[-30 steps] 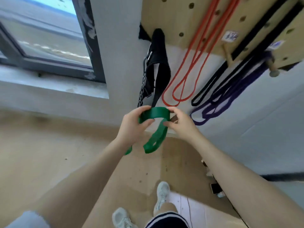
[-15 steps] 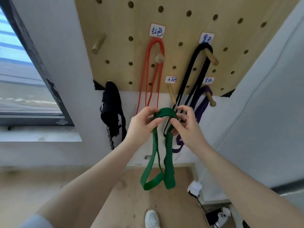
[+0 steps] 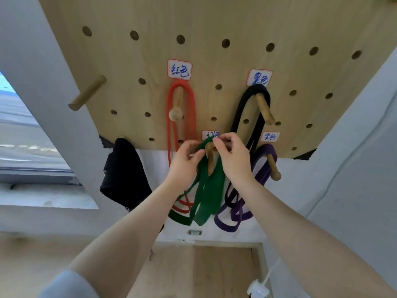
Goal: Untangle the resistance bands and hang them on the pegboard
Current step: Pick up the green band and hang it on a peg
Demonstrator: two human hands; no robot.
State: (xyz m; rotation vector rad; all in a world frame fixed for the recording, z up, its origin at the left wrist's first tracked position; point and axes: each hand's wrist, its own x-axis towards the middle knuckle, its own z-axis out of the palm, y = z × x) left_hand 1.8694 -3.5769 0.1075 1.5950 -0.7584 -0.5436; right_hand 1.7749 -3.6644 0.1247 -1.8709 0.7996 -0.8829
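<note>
Green band (image 3: 207,190) now sits with its top loop over the peg (image 3: 209,157) under the green label (image 3: 210,135); half a second ago it hung in the air below the pegboard (image 3: 214,22), short of that peg. Left hand (image 3: 184,162) and right hand (image 3: 233,157) each pinch the loop on either side of the peg. Red band (image 3: 181,117) hangs left of the peg, black band (image 3: 251,117) and purple band (image 3: 262,166) to its right. Judging by this, only letting go remains.

A window (image 3: 19,134) is set in the white wall (image 3: 354,147) at left. The wooden floor (image 3: 204,274) is seen below.
</note>
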